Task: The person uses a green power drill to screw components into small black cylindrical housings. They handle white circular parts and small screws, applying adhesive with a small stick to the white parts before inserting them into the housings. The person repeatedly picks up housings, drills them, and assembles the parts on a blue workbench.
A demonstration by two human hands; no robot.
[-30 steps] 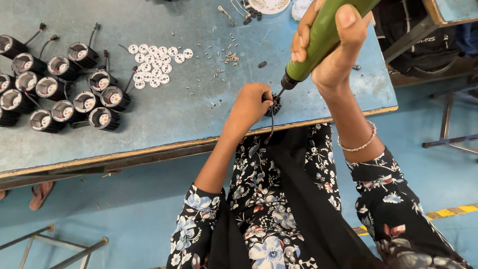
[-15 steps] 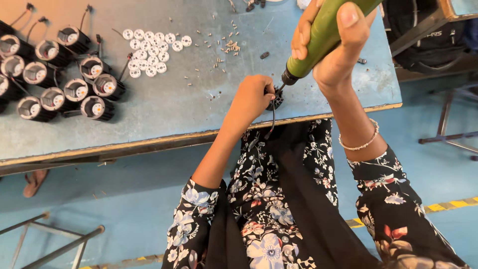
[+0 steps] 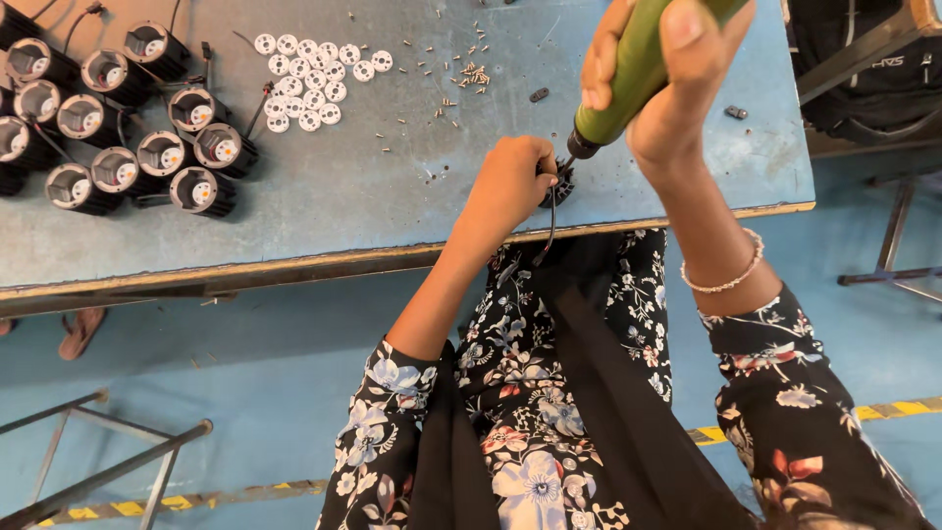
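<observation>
My right hand [image 3: 667, 83] grips a green electric screwdriver [image 3: 628, 83], held tilted with its tip pointing down at a small black round lamp housing [image 3: 561, 183]. My left hand [image 3: 510, 182] is closed around that housing and holds it on the blue table [image 3: 392, 196] near the front edge. A black wire [image 3: 549, 231] hangs from the housing over the edge. Most of the housing is hidden by my left hand.
Several black cylindrical lamp housings [image 3: 128, 137] with wires stand at the table's left. A cluster of white round discs [image 3: 309, 79] and scattered small screws [image 3: 461, 83] lie behind my hands. A metal frame [image 3: 108, 461] is on the blue floor at lower left.
The view has shifted slightly, so the table's objects appear lower and further right. My hands keep the same grip on the screwdriver and the housing.
</observation>
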